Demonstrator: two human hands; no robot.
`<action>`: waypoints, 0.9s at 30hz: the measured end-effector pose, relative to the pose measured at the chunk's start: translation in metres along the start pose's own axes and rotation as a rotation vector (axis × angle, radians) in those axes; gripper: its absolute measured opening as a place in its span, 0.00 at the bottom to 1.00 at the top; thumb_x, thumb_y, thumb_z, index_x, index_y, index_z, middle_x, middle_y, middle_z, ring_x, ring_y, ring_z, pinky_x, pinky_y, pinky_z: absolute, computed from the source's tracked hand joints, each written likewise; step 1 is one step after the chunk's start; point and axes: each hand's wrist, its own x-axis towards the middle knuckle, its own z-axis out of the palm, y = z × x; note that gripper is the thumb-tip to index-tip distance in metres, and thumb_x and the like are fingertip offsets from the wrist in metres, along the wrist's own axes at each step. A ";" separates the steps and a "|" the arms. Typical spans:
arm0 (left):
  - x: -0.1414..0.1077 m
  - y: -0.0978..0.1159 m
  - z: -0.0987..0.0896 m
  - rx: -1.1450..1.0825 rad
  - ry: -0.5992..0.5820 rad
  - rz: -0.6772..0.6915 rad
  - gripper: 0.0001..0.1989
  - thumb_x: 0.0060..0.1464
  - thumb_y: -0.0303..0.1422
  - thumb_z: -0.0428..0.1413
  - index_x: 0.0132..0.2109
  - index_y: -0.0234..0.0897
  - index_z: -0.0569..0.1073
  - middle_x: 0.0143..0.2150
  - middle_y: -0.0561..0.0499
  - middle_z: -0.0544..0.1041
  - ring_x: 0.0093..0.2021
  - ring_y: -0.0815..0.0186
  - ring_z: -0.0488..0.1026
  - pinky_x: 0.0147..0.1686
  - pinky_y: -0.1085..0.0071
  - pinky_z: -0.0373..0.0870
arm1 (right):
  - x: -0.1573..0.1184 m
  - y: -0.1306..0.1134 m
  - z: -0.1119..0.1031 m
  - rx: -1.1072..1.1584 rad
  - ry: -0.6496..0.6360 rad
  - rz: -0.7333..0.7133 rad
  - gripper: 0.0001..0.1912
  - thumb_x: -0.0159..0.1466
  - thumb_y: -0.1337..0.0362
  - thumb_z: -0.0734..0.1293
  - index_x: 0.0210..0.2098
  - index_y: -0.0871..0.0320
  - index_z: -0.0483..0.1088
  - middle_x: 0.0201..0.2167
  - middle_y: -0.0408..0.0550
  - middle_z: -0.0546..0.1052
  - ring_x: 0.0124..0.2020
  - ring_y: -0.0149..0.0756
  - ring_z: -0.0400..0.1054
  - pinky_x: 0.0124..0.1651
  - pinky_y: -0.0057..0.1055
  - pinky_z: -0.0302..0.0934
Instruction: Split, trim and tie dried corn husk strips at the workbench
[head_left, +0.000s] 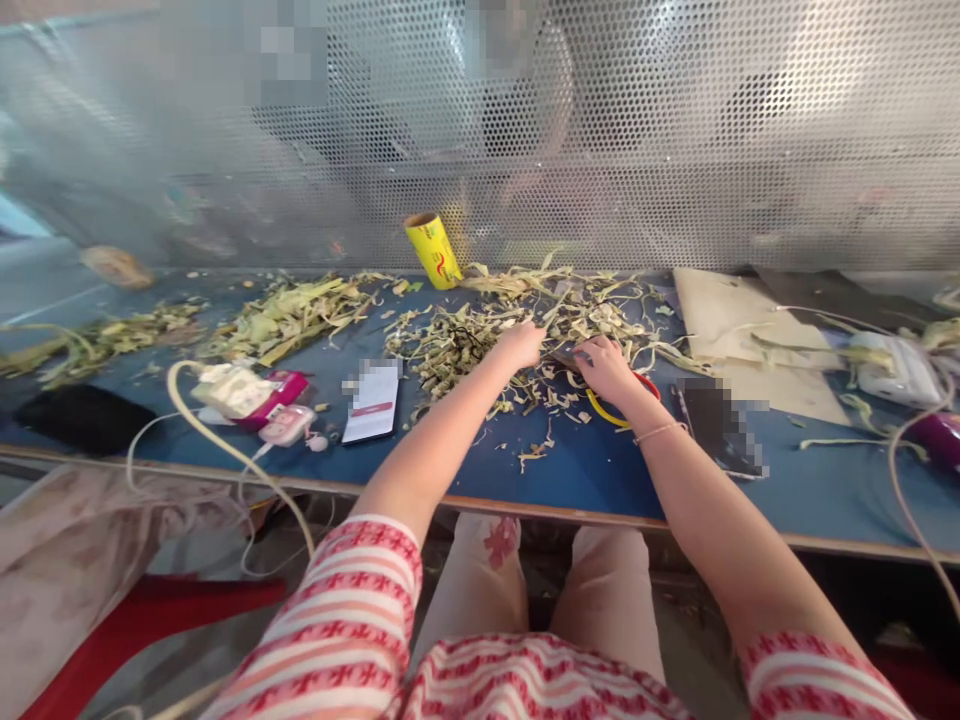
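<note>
My left hand (520, 346) is closed in a pinch over the pile of dried, pale green plant strips (442, 350), its fingers on a small piece that is mostly hidden. Close by on the right, my right hand (604, 370) curls around scissors, whose dark blades point toward the left hand. Their red and yellow handles (611, 410) show under my right wrist. Short plant scraps (534, 455) lie scattered on the blue table in front of both hands.
A yellow cardboard tube (435, 252) leans behind the pile. Left are a phone (373, 400), a magenta-and-white packet (259, 395), a black pouch (84, 418) and cables. A dark phone (720, 425) and beige sheets (720, 310) lie right. A perforated metal screen (615, 180) stands behind.
</note>
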 end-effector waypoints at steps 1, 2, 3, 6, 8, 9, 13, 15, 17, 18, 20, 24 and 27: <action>0.000 0.004 0.004 -0.005 0.008 -0.005 0.16 0.54 0.25 0.50 0.49 0.34 0.73 0.47 0.39 0.73 0.48 0.58 0.73 0.44 0.66 0.68 | 0.000 0.000 -0.001 0.005 0.003 0.002 0.15 0.62 0.65 0.60 0.43 0.57 0.75 0.45 0.57 0.73 0.50 0.49 0.65 0.56 0.48 0.59; 0.000 0.005 0.007 -0.015 0.020 0.000 0.16 0.54 0.23 0.49 0.48 0.34 0.73 0.47 0.39 0.73 0.47 0.58 0.73 0.43 0.67 0.68 | 0.001 -0.001 -0.001 0.009 0.008 0.005 0.15 0.62 0.65 0.60 0.43 0.57 0.75 0.44 0.57 0.73 0.50 0.49 0.65 0.56 0.48 0.59; 0.000 0.005 0.009 -0.029 0.032 0.006 0.16 0.53 0.21 0.48 0.47 0.34 0.74 0.46 0.40 0.74 0.46 0.58 0.74 0.42 0.67 0.69 | 0.001 -0.002 -0.002 0.011 0.013 0.006 0.15 0.62 0.65 0.60 0.42 0.58 0.75 0.44 0.57 0.73 0.50 0.49 0.65 0.55 0.48 0.59; 0.003 -0.002 0.006 -0.122 0.072 0.042 0.15 0.52 0.20 0.49 0.42 0.34 0.76 0.42 0.41 0.76 0.42 0.60 0.75 0.41 0.67 0.68 | 0.002 -0.005 -0.002 0.030 0.007 -0.031 0.14 0.62 0.65 0.60 0.41 0.58 0.75 0.42 0.57 0.74 0.48 0.48 0.66 0.55 0.46 0.59; 0.008 -0.011 -0.005 -0.246 0.122 0.057 0.12 0.52 0.21 0.51 0.39 0.33 0.77 0.38 0.43 0.78 0.40 0.62 0.75 0.41 0.68 0.68 | 0.002 -0.008 -0.002 0.053 -0.009 -0.076 0.14 0.63 0.65 0.59 0.40 0.59 0.75 0.40 0.57 0.75 0.45 0.46 0.67 0.54 0.44 0.60; 0.011 -0.017 -0.012 -0.325 0.166 0.062 0.10 0.52 0.23 0.52 0.38 0.32 0.78 0.37 0.44 0.79 0.39 0.63 0.75 0.42 0.69 0.68 | 0.002 -0.009 -0.001 0.064 -0.017 -0.097 0.14 0.64 0.64 0.58 0.39 0.59 0.75 0.39 0.56 0.75 0.44 0.45 0.67 0.53 0.44 0.60; 0.014 -0.040 -0.047 -0.524 0.369 0.028 0.06 0.50 0.27 0.58 0.36 0.31 0.79 0.35 0.45 0.80 0.38 0.65 0.75 0.45 0.69 0.68 | 0.000 -0.009 -0.001 0.119 0.002 -0.146 0.16 0.67 0.61 0.55 0.36 0.57 0.74 0.36 0.55 0.76 0.42 0.44 0.68 0.52 0.44 0.61; 0.010 -0.049 -0.058 -0.609 0.365 -0.006 0.06 0.49 0.27 0.60 0.36 0.31 0.79 0.35 0.45 0.80 0.37 0.65 0.75 0.44 0.68 0.69 | -0.001 -0.009 -0.001 0.146 0.024 -0.151 0.16 0.67 0.61 0.55 0.35 0.57 0.73 0.36 0.54 0.75 0.41 0.43 0.68 0.51 0.44 0.61; 0.006 -0.056 -0.062 -0.723 0.283 -0.064 0.07 0.51 0.28 0.59 0.37 0.30 0.78 0.34 0.45 0.80 0.34 0.66 0.76 0.41 0.69 0.71 | -0.001 -0.010 -0.002 0.168 0.039 -0.145 0.16 0.67 0.60 0.55 0.35 0.57 0.73 0.36 0.54 0.75 0.41 0.43 0.68 0.50 0.44 0.62; 0.005 -0.059 -0.062 -0.790 0.227 -0.092 0.07 0.52 0.27 0.58 0.38 0.29 0.78 0.34 0.45 0.80 0.33 0.67 0.76 0.40 0.69 0.71 | -0.002 -0.011 -0.002 0.181 0.048 -0.139 0.16 0.67 0.60 0.55 0.35 0.57 0.73 0.36 0.54 0.75 0.40 0.43 0.68 0.50 0.43 0.62; 0.003 -0.063 -0.058 -0.916 0.127 -0.119 0.08 0.53 0.27 0.57 0.40 0.29 0.77 0.35 0.44 0.80 0.33 0.69 0.76 0.39 0.70 0.72 | -0.002 -0.013 -0.003 0.217 0.062 -0.129 0.15 0.66 0.60 0.57 0.35 0.56 0.73 0.35 0.54 0.75 0.41 0.43 0.68 0.50 0.44 0.62; 0.002 -0.071 -0.051 -0.996 -0.023 -0.050 0.09 0.54 0.28 0.56 0.41 0.30 0.77 0.37 0.44 0.81 0.35 0.69 0.77 0.40 0.69 0.72 | -0.001 -0.018 -0.002 0.403 0.114 -0.011 0.11 0.62 0.58 0.63 0.40 0.56 0.71 0.36 0.51 0.74 0.42 0.42 0.68 0.50 0.45 0.63; 0.000 -0.074 -0.051 -0.931 -0.105 0.011 0.08 0.52 0.28 0.57 0.39 0.32 0.78 0.35 0.45 0.81 0.35 0.68 0.76 0.40 0.68 0.72 | 0.000 -0.021 -0.003 0.718 0.147 0.194 0.19 0.58 0.52 0.66 0.46 0.54 0.67 0.36 0.46 0.73 0.38 0.37 0.69 0.44 0.41 0.66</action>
